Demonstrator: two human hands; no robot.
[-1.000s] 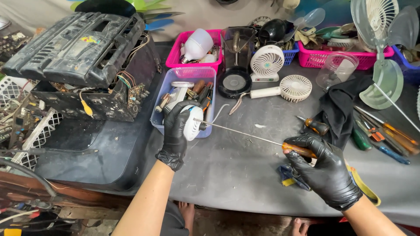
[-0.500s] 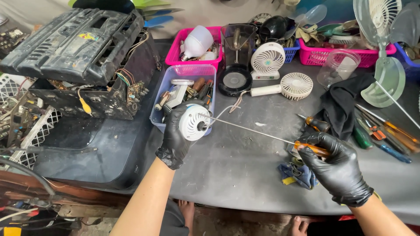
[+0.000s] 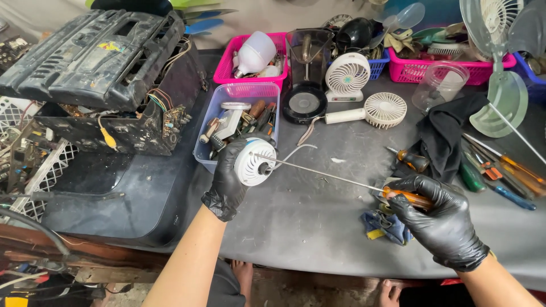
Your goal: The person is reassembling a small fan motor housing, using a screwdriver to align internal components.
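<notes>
Gloved left hand (image 3: 230, 182) is clamped on a round white motor housing (image 3: 254, 162) above the counter's (image 3: 296, 227) near-left part; right hand (image 3: 441, 219) is closed on a long screwdriver (image 3: 364, 185), its tip at the housing. Behind, a clear bin (image 3: 207, 145) holds small parts, a pink basket (image 3: 224, 68) a white bulb (image 3: 254, 52).

1. L hand (image 3: 230, 179), black-gloved, is curling its fingers in a closed grip, bare forearm rising from the lower edge.
2. R hand (image 3: 441, 219), also gloved, is clenching in a fist-like grip, wrist angling in from bottom right.
</notes>
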